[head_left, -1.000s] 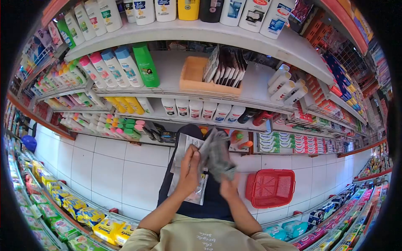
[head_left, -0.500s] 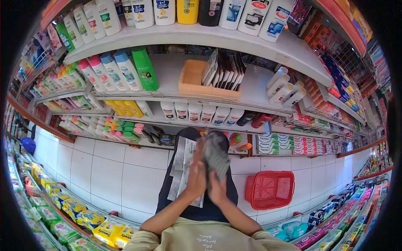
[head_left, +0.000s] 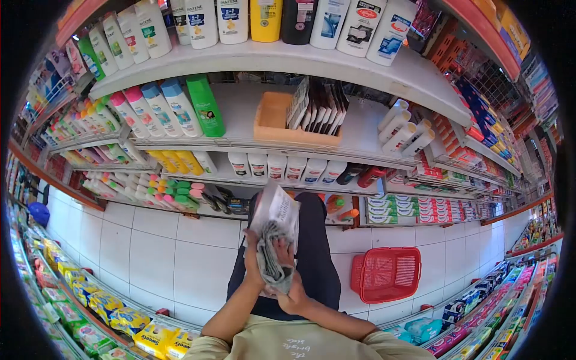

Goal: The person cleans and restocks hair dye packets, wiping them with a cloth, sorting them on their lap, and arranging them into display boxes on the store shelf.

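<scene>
A bundle of silvery-white flat packets (head_left: 277,207) is held upright over my lap, its printed label facing up. My left hand (head_left: 253,264) is closed around the bundle's lower left side. A folded grey cloth (head_left: 275,264) lies against the lower part of the packets. My right hand (head_left: 292,296) grips the cloth from the lower right, its fingers partly hidden in the folds. My dark-trousered knees are beneath both hands.
An orange tray (head_left: 273,123) with upright dark-and-white sachets stands on the middle shelf ahead. Shampoo bottles (head_left: 231,21) line the upper shelf. A red plastic basket (head_left: 387,275) is on the tiled floor at right. Yellow packs (head_left: 129,318) fill the shelf at lower left.
The packets have been lifted from my lap into my left hand. My right hand has moved left and down with the cloth, bringing it against them.
</scene>
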